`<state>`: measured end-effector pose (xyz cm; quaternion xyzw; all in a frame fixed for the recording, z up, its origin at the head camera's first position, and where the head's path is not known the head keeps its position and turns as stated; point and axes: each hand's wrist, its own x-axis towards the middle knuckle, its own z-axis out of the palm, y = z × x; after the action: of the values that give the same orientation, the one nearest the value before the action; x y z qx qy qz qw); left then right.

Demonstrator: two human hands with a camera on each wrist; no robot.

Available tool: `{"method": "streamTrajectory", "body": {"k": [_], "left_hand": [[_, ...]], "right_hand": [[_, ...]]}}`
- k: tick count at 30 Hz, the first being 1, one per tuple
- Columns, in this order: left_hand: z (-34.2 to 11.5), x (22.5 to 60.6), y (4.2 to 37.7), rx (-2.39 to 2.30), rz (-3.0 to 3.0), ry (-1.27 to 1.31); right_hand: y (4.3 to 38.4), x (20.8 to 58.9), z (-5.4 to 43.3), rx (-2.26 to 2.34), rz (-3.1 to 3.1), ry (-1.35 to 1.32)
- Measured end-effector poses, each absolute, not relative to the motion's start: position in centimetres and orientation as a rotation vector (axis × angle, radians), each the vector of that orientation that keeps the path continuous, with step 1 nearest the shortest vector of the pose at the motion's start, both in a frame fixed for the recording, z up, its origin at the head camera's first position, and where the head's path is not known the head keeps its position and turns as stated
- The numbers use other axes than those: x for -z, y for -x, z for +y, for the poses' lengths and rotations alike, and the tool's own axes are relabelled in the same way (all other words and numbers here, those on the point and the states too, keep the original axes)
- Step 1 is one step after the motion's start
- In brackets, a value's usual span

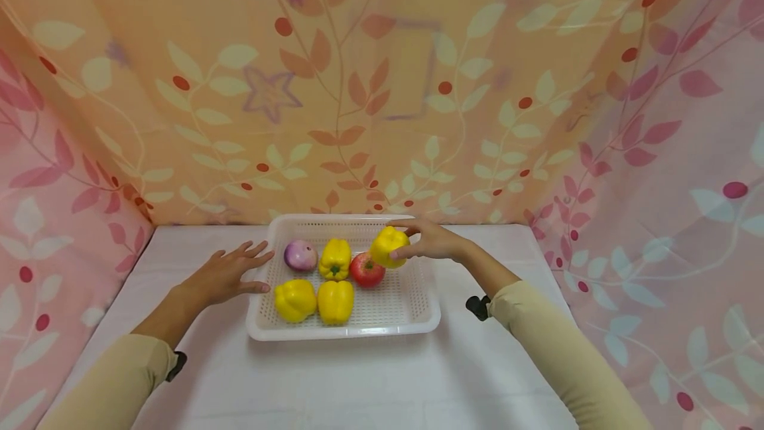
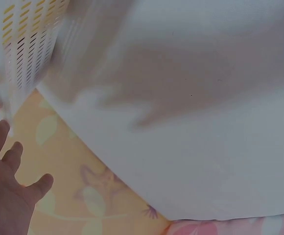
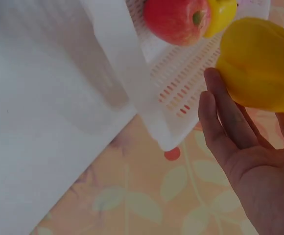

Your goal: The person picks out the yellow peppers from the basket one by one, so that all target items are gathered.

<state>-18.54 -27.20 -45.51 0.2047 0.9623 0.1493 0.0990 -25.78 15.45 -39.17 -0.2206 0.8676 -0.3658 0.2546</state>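
Observation:
My right hand grips a yellow bell pepper over the right back part of a white plastic basket. In the right wrist view, fingers lie along the side of that pepper. Just left of it, a red apple sits in the basket. Three more yellow peppers lie there: one behind, one at front left and one at front middle. A purple onion-like bulb is at back left. My left hand, fingers spread, is at the basket's left rim, holding nothing.
The basket stands on a white-covered table. Flowered cloth hangs behind the table and along both sides. A dark band shows at each sleeve's cuff, such as the right wrist strap.

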Motion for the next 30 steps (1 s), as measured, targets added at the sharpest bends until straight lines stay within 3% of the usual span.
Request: {"method": "streamTrajectory", "body": {"k": [18, 30], "left_hand": [[-27.2, 45.6, 18.4, -0.451, 2.842, -0.588], [-27.1, 45.5, 18.4, -0.462, 2.839, -0.578]], "right_hand": [[26.6, 38.8, 20.8, 1.196, 2.596, 0.340], [27.3, 40.8, 25.3, 1.250, 2.724, 0.169]]}}
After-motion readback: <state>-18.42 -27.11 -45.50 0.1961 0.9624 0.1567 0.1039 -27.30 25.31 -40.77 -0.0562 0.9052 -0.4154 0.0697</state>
